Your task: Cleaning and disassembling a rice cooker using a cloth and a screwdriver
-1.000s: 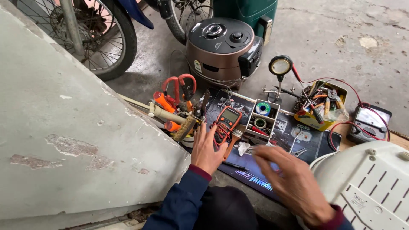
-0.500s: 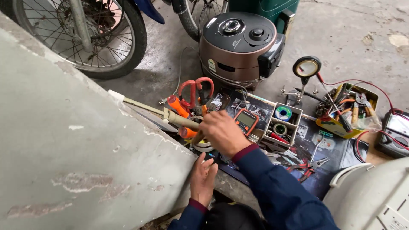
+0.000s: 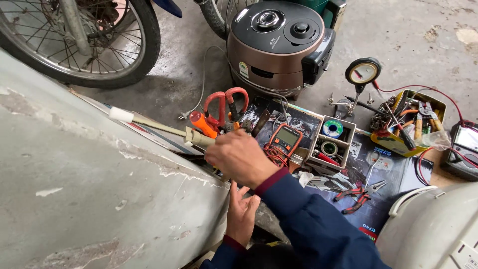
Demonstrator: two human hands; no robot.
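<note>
Over on the far side from the multimeter (image 3: 285,138), the spoked wheel (image 3: 74,40) stands on rough concrete, and the big grey panel (image 3: 89,189), chalky with flaking paint, fills the near corner. Next, the long cream-coloured tool (image 3: 164,130), a slim ridged shaft with a white cap, lies just beyond the panel's edge. The right hand (image 3: 240,158) sits over its thick end, fingers curled down, though whether that grip has truly closed on the tool I cannot tell. By the look of it the work is in a picking-up stage: nothing is lifted clear. The left hand (image 3: 242,211) rests below, nearer than the multimeter, palm open and fingers spread against the panel, holding nothing. Beside the right hand lie the orange-handled scissors (image 3: 226,102), glossy plastic loops. The multimeter, orange-edged with a grey screen, lies untouched on the dark printed mat (image 3: 378,164), red leads coiled beside it. Beyond it stands the round, bronze-sided cooker (image 3: 279,45) with its black lid. Right of the multimeter: the open cardboard box (image 3: 331,142) of solder reels, then the yellow tray (image 3: 406,124) of jumbled metal tools.
</note>
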